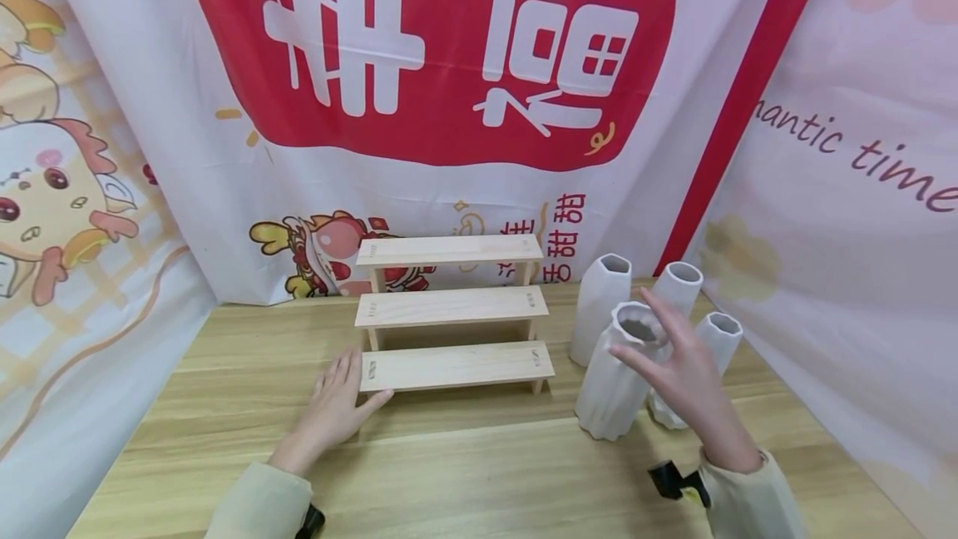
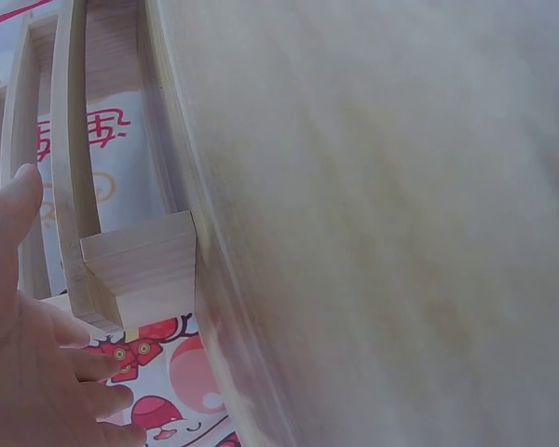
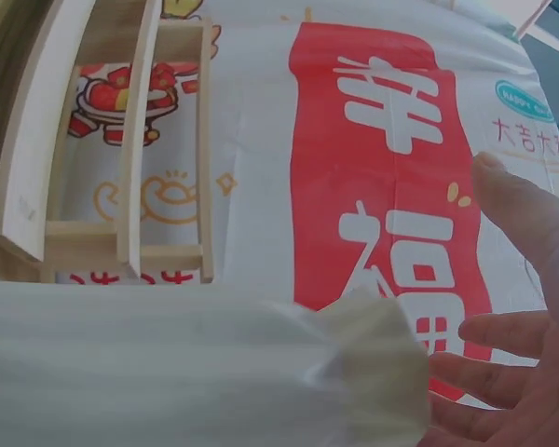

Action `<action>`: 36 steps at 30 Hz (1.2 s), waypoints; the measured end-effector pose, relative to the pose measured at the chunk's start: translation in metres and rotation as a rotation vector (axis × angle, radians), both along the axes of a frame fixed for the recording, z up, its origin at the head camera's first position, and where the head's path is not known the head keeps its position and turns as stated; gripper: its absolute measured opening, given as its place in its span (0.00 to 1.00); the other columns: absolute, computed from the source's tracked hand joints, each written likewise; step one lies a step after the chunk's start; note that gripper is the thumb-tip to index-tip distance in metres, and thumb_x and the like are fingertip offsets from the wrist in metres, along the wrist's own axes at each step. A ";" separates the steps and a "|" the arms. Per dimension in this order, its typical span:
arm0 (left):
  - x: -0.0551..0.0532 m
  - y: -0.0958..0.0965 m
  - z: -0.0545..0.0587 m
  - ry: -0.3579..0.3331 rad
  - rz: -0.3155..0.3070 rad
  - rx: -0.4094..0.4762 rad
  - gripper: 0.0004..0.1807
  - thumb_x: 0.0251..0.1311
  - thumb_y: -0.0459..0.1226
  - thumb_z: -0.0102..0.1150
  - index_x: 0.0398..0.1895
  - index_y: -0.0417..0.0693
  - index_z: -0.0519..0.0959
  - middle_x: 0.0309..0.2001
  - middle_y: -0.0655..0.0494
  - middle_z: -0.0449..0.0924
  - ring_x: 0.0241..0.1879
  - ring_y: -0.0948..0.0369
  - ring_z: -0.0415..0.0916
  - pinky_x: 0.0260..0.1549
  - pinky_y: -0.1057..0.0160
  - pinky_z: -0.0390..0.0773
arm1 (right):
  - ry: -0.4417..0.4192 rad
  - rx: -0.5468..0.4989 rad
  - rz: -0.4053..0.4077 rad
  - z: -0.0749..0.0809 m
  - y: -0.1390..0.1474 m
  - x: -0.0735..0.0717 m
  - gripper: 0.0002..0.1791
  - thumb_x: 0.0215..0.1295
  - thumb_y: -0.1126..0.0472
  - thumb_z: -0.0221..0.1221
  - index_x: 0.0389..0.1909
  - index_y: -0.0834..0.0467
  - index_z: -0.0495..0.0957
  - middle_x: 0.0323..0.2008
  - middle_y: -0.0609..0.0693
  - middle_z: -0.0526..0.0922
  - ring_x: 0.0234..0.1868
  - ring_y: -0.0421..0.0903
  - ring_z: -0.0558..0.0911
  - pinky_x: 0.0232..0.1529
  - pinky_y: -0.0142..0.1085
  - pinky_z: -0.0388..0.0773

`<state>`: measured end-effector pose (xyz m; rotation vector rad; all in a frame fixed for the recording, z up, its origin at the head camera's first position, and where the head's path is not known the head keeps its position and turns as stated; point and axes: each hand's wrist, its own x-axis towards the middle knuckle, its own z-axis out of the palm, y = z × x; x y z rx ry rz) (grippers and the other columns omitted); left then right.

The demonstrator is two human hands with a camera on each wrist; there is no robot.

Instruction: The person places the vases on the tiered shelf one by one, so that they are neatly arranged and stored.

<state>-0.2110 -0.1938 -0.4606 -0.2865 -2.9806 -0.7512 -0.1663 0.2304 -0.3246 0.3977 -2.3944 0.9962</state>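
The fluted vase (image 1: 612, 389) is white and upright, with a wavy rim, a dark open mouth and soft vertical ribs. It stands towards the far right corner of the table (image 1: 479, 477), in front of three other white vases (image 1: 601, 306), some with angular facets. The right hand (image 1: 692, 368) is beside its mouth, thumb and fingers spread wide apart and holding nothing; whether they touch the rim I cannot tell.

The three-step rack (image 1: 456, 366) is pale bare wood, its back near the table's far edge. At its left end lies the left hand (image 1: 337, 406), fingers extended, thumb by the lowest step's front edge, gripping nothing.

The tabletop has light, yellowish wood grain. Behind its far edge hangs a white cloth (image 1: 644, 190) with a red panel (image 1: 449, 123) of white characters; printed cloths flank both sides, the right one lettered "time".
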 end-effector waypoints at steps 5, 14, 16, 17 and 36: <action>-0.001 0.000 -0.002 -0.002 0.003 -0.007 0.50 0.62 0.58 0.45 0.68 0.28 0.41 0.68 0.29 0.39 0.66 0.37 0.36 0.61 0.38 0.36 | -0.065 0.007 -0.049 -0.004 0.006 -0.004 0.44 0.49 0.54 0.69 0.66 0.60 0.60 0.62 0.62 0.65 0.61 0.62 0.63 0.52 0.63 0.63; -0.002 -0.001 -0.004 -0.016 0.008 -0.027 0.48 0.64 0.58 0.42 0.68 0.27 0.42 0.68 0.31 0.40 0.66 0.37 0.37 0.61 0.38 0.39 | -0.102 0.003 -0.088 -0.010 0.012 -0.010 0.46 0.50 0.53 0.69 0.68 0.61 0.57 0.63 0.64 0.63 0.61 0.64 0.62 0.53 0.64 0.61; -0.002 -0.001 -0.003 -0.014 0.008 -0.026 0.48 0.64 0.58 0.42 0.68 0.26 0.43 0.68 0.30 0.41 0.66 0.36 0.37 0.60 0.37 0.39 | -0.103 -0.008 -0.081 -0.012 0.013 -0.011 0.47 0.50 0.53 0.69 0.67 0.63 0.57 0.63 0.64 0.62 0.61 0.64 0.62 0.53 0.64 0.61; -0.001 0.000 -0.003 -0.013 0.007 -0.025 0.47 0.64 0.58 0.43 0.68 0.26 0.43 0.68 0.30 0.41 0.66 0.36 0.37 0.60 0.37 0.39 | -0.105 -0.015 -0.077 -0.013 0.013 -0.012 0.47 0.50 0.53 0.69 0.67 0.64 0.56 0.63 0.65 0.62 0.61 0.64 0.62 0.53 0.63 0.61; -0.004 -0.001 -0.005 0.023 0.007 -0.010 0.42 0.65 0.48 0.49 0.66 0.24 0.46 0.65 0.27 0.47 0.64 0.35 0.43 0.59 0.35 0.43 | -0.202 -0.160 -0.045 -0.033 0.017 -0.022 0.56 0.52 0.57 0.68 0.70 0.66 0.38 0.63 0.69 0.58 0.61 0.63 0.62 0.58 0.57 0.60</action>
